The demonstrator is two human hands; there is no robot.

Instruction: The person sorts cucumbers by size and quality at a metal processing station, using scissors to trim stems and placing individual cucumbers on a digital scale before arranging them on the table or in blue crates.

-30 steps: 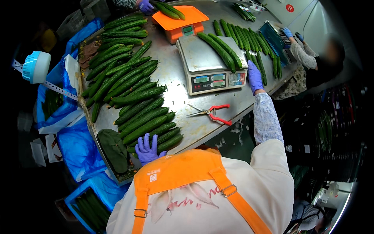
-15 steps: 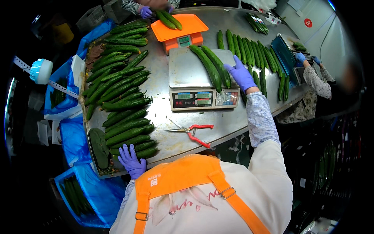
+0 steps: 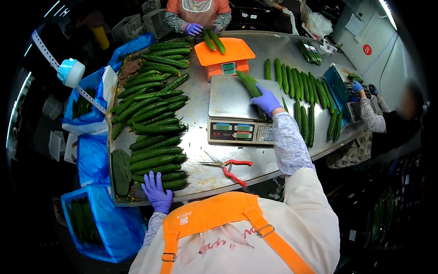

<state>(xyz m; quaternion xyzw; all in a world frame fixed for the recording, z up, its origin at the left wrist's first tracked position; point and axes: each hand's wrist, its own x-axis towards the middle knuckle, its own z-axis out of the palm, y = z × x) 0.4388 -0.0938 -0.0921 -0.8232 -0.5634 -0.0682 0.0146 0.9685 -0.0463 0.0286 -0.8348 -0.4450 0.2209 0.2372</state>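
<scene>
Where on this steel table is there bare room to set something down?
The steel table has a nearly bare strip between the left cucumber pile and the silver scale, beyond the red-handled shears. Another patch lies between the orange scale, the right cucumber row and the labelled cucumbers. Both cucumber areas are crowded.

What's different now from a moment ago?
The right hand moved left from the silver scale's right edge onto the cucumbers there, and now grips them. The left hand stayed by the cucumber row; the red-handled shears still lie on the table.
</scene>
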